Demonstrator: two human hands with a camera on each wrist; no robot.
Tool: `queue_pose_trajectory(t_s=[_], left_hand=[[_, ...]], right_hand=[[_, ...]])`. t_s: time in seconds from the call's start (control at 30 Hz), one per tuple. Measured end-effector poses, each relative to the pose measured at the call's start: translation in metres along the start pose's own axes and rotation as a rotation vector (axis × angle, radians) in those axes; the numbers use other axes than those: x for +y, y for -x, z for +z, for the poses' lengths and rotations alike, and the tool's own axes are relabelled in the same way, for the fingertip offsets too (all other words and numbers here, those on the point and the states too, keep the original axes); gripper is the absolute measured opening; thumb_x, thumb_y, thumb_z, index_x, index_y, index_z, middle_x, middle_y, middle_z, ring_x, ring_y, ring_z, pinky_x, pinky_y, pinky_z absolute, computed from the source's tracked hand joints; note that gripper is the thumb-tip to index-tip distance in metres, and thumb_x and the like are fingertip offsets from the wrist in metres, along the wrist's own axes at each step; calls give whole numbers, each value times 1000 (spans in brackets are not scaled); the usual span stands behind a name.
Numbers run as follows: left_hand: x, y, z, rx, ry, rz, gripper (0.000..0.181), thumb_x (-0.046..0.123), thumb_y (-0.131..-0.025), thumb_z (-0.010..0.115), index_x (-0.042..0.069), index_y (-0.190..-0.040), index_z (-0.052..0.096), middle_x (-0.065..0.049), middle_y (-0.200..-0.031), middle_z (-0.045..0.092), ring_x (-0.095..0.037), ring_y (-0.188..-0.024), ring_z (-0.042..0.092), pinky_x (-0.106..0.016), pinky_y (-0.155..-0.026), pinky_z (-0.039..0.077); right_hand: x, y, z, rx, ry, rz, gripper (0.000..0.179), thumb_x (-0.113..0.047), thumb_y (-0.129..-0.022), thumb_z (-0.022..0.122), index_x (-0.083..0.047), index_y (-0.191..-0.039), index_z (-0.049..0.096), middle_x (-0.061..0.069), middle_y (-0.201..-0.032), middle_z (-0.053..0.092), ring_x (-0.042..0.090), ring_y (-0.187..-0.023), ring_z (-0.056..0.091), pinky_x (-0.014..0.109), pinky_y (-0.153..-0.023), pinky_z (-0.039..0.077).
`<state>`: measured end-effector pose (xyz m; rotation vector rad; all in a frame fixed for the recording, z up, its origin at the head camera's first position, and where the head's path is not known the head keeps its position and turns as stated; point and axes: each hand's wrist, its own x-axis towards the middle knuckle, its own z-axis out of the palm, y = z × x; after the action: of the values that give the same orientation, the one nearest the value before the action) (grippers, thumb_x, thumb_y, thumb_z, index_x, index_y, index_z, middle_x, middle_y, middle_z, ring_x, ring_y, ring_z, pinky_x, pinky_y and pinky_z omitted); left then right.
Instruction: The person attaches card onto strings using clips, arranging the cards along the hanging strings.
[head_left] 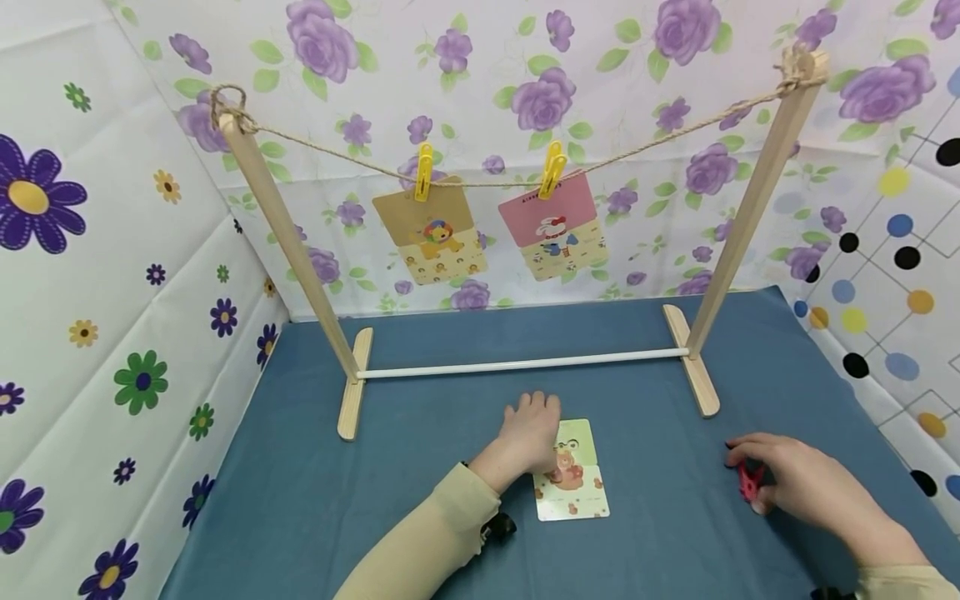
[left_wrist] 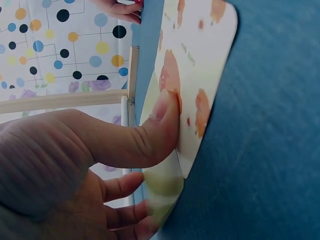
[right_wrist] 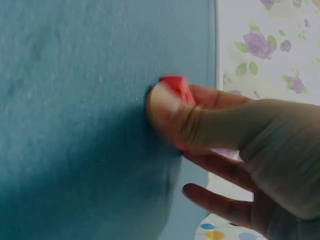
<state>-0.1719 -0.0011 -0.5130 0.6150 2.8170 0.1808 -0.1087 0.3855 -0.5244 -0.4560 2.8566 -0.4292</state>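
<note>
A green and cream card (head_left: 581, 496) with a bear picture lies on the blue cloth in front of the rack. My left hand (head_left: 531, 433) is at its left side, thumb on the printed face and fingers at the green end. In the left wrist view the card (left_wrist: 202, 75) shows a crease across its middle beside the thumb (left_wrist: 162, 125). Off to the right, my right hand (head_left: 802, 479) pinches a red clothespin (head_left: 750, 481) between thumb and fingers, low over the cloth. The right wrist view shows the clothespin (right_wrist: 176, 84) partly hidden by the thumb.
Behind the hands stands a wooden rack with a left post (head_left: 292, 250), a right post (head_left: 753, 208) and a white bar (head_left: 525, 364). From its rope (head_left: 660, 136) hang a brown card (head_left: 420, 221) and a pink card (head_left: 570, 200), held by yellow clothespins (head_left: 423, 171).
</note>
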Motion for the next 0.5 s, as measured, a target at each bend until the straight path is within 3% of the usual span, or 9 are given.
queue_pose_trajectory(t_s=[0.13,0.37,0.5], left_hand=[[-1,1,0,8,5,5,77,41,-69,103,14,-125,58,-10,-123,59,-26,-108,46,-53,-99,44],[-2,4,-2,15,5,6,76,42,-70,103,15,-125,59,-9,-125,62,-25,-108,48,-50,-95,45],[-2,6,-1,28,17,15,77,44,-68,104,15,-125,60,-9,-124,62,-25,-107,48,-48,-94,46]], right_hand=[[2,-2,1,32,7,-21,37,-22,-73,100,-27,-103,79,11,-129,73,41,-115,69,58,-83,57],[4,-3,1,20,3,-23,39,-26,-73,100,-27,-106,80,11,-131,72,42,-117,68,60,-85,57],[9,-2,-3,-14,-5,-50,42,-21,-76,98,-25,-113,80,12,-134,70,44,-122,66,62,-90,56]])
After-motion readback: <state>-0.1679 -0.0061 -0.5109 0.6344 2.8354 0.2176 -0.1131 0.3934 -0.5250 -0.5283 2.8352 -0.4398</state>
